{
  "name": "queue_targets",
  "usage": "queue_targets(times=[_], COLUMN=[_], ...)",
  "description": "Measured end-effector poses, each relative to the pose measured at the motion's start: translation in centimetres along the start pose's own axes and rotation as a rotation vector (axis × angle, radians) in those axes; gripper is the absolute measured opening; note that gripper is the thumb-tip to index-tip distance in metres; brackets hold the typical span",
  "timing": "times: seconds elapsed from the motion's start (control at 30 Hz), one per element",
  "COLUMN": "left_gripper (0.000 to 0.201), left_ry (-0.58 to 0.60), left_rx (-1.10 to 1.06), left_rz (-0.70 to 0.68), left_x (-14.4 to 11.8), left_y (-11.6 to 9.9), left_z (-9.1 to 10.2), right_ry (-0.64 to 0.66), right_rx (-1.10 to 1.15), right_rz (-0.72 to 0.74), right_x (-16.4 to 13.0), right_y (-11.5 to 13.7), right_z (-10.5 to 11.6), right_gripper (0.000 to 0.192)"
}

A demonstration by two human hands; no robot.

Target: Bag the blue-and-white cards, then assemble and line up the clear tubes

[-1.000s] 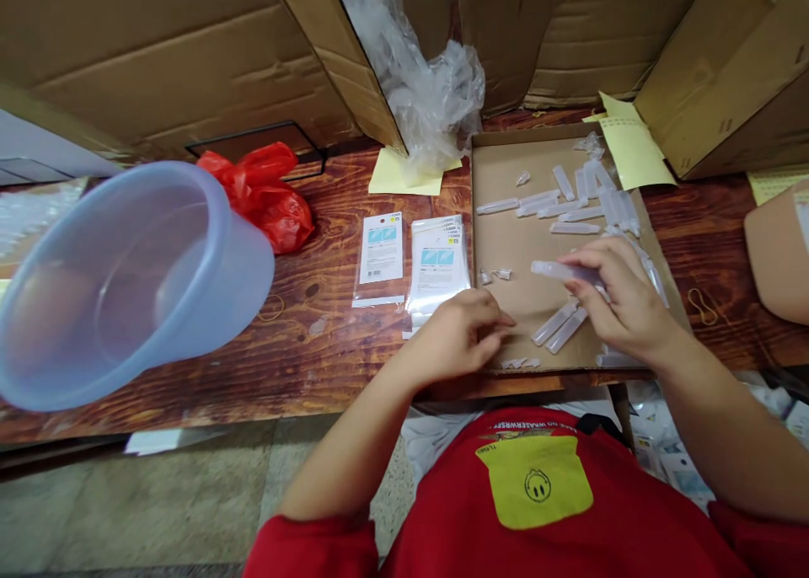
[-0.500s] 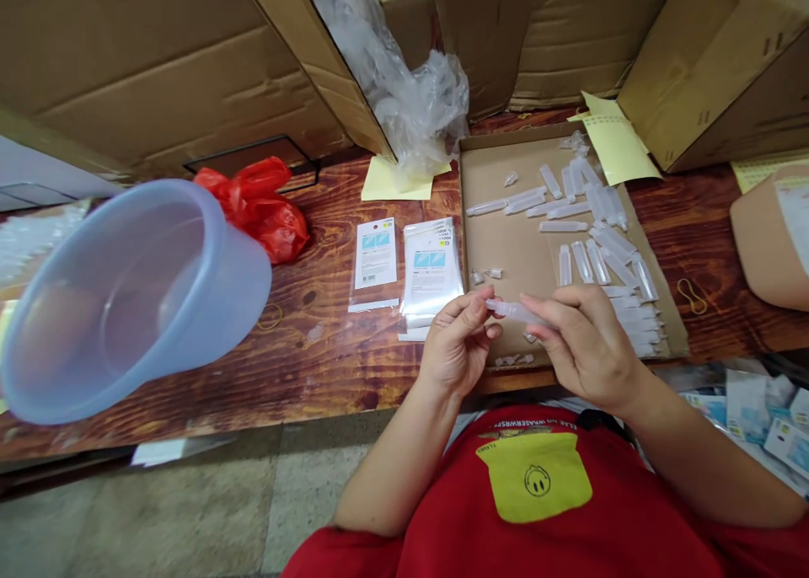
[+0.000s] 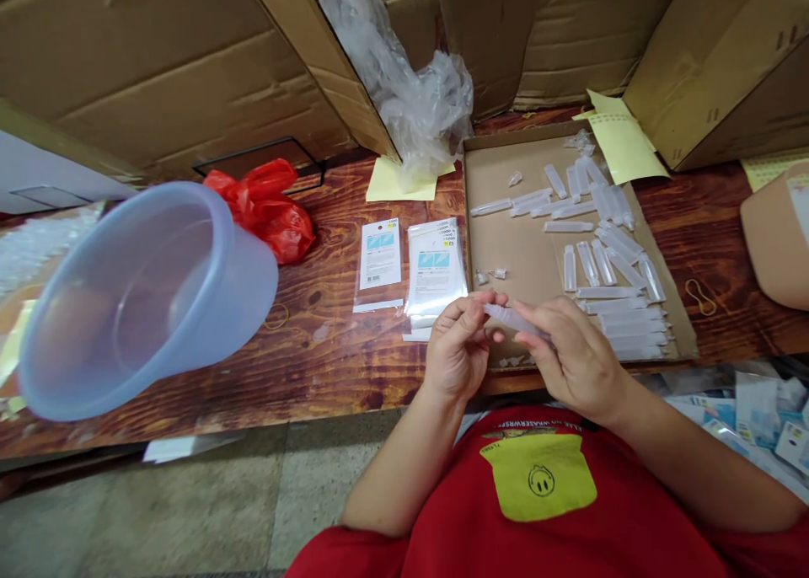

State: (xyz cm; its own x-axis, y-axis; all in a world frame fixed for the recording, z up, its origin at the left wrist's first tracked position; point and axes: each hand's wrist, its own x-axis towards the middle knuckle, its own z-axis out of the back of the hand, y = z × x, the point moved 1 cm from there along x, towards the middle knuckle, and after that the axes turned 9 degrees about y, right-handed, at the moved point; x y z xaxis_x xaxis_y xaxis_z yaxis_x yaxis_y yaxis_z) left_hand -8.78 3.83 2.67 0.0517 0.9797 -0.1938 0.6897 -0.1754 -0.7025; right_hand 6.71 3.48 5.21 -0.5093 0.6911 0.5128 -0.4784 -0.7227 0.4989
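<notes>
A translucent plastic tube [image 3: 515,318] is held between my two hands over the front of a shallow cardboard tray [image 3: 515,245]. My left hand [image 3: 460,342] pinches the tube's narrow end between thumb and fingers. Around its wider end my right hand [image 3: 578,355] is closed, with the thumb lying along it. More tubes of the same kind [image 3: 569,227] lie loose in the tray, and a stacked row [image 3: 632,325] sits at its front right. Small clear caps [image 3: 499,273] rest near the tray's left side.
Printed clear packets [image 3: 436,266] lie left of the tray, beside a single packet [image 3: 379,254]. Farther left stand a blue tub [image 3: 246,287] and a red plastic bag [image 3: 271,211]. Cardboard boxes [image 3: 170,64] line the back. Filled packets [image 3: 755,418] sit low at the right.
The view has shifted slightly, so the scene sits a little farther right. Both hands still hold the tube, which is tilted slightly more, and my right hand has moved a little lower.
</notes>
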Motion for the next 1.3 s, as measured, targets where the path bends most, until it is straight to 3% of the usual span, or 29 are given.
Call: queue_targets(times=[0.33, 0.4, 0.5, 0.57, 0.63, 0.7, 0.77, 0.83, 0.9, 1.0, 1.1, 1.2, 1.3], left_gripper=[0.024, 0.023, 0.026, 0.026, 0.027, 0.031, 0.034, 0.039, 0.046, 0.050, 0.041, 0.031, 0.034], left_ry=[0.060, 0.043, -0.013, -0.036, -0.001, 0.043, 0.013, -0.065, -0.114, -0.115, -0.091, -0.030, 0.038], left_rx=[0.039, 0.041, 0.044, 0.042, 0.036, 0.041, 0.050, 0.078, 0.138, 0.261, 0.344, 0.384, 0.367], left_rz=[-0.192, -0.234, -0.255, -0.236, -0.185, -0.145, -0.155, -0.162, -0.135, -0.082, -0.077, -0.091, -0.087], left_x=[-1.1, -1.0, -0.9, -0.8, -0.8, -0.9, -0.7, -0.5, -0.2, -0.2, -0.7, -1.2, -1.4], left_y=[-1.0, -0.7, 0.3, 1.1, 1.8, 2.0, 1.6, 0.8, 0.0, -0.6, -0.4, -0.3, -0.5], left_z=[-0.6, -0.4, -0.3, -0.3, -0.6, -0.7, -0.5, 0.3, 1.2, 2.2, 2.9, 3.4, 3.8], right_ry=[-0.117, -0.112, -0.078, -0.070, -0.066, 0.012, 0.189, 0.354, 0.447, 0.652, 0.831, 0.736, 0.471], right_rx=[0.278, 0.353, 0.552, 0.692, 0.746, 0.690, 0.528, 0.256, -0.056, -0.306, -0.352, -0.190, 0.326], right_rz=[-0.041, -0.134, -0.398, -0.553, -0.617, -0.565, -0.412, -0.262, -0.194, -0.151, -0.088, -0.113, -0.287], right_x=[0.2, 0.2, -0.2, -0.5, -0.4, 0.2, 1.4, 2.9, 4.6, 6.5, 7.5, 8.1, 8.6], right_y=[1.7, 2.0, 2.5, 2.8, 2.7, 2.0, 0.5, -1.8, -4.4, -7.8, -9.5, -10.1, -9.5], right_z=[-1.8, -2.4, -3.8, -4.6, -4.8, -4.0, -2.5, -1.0, -0.5, -1.8, -3.9, -4.1, -2.2], right_gripper=[0.040, 0.030, 0.012, 0.015, 0.020, 0.021, 0.023, 0.029, 0.023, 0.024, 0.025, 0.020, 0.010])
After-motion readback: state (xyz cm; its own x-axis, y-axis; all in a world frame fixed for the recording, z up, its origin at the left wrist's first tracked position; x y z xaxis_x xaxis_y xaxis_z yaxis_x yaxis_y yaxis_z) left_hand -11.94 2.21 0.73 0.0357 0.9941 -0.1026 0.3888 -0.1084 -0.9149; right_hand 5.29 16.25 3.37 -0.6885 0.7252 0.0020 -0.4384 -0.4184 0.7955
